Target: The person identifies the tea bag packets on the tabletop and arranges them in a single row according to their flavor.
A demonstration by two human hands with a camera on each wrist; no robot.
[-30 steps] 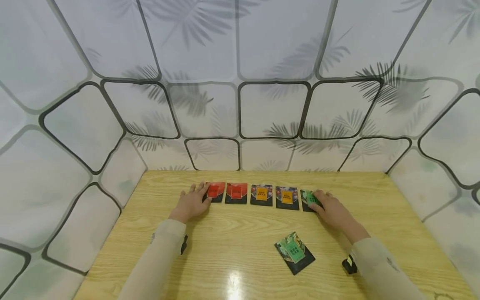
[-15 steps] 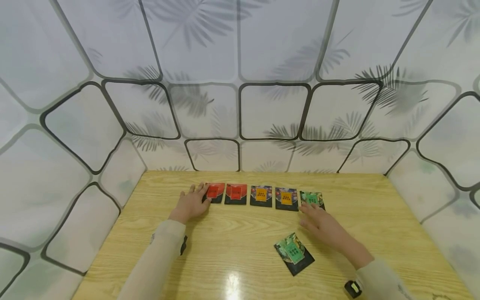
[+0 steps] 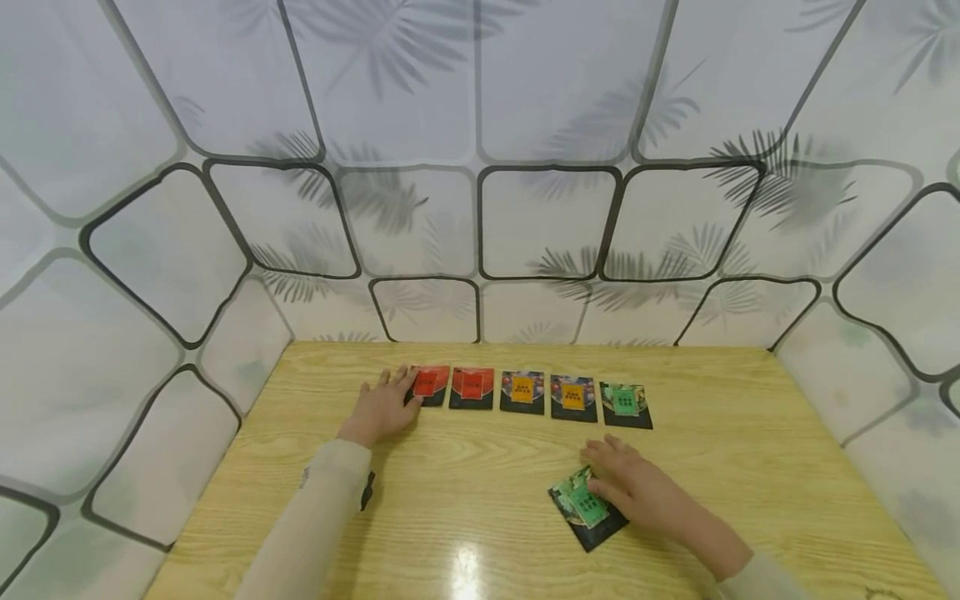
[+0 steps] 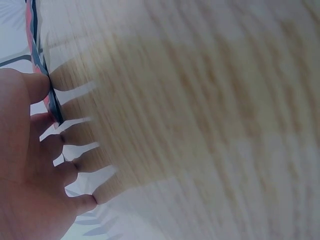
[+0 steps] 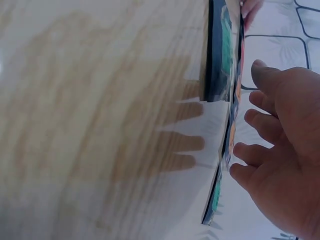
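Five flat printed packets stand in a row on the table. At the left end, my left hand point(image 3: 381, 410) rests with spread fingers on the edge of a red packet point(image 3: 430, 384); in the left wrist view its thumb point(image 4: 37, 86) touches that packet. A loose green-labelled packet point(image 3: 588, 510) lies tilted nearer to me. My right hand point(image 3: 637, 487) is over its upper right edge, with the thumb above the label. The right wrist view shows the right hand's fingers point(image 5: 262, 125) apart and holding nothing, a gap away from the loose packet point(image 5: 218, 55).
Along the row are a second red packet point(image 3: 472, 388), two orange-labelled packets, one point(image 3: 522, 392) beside the other point(image 3: 573, 397), and a green-labelled packet point(image 3: 626, 405) at the right end. Patterned fabric walls point(image 3: 551, 217) enclose the wooden table point(image 3: 450, 475) at the back and sides.
My right hand has left the green-labelled packet at the row's right end and come back toward me, over the loose green-labelled packet. The left hand has stayed on the red packet.
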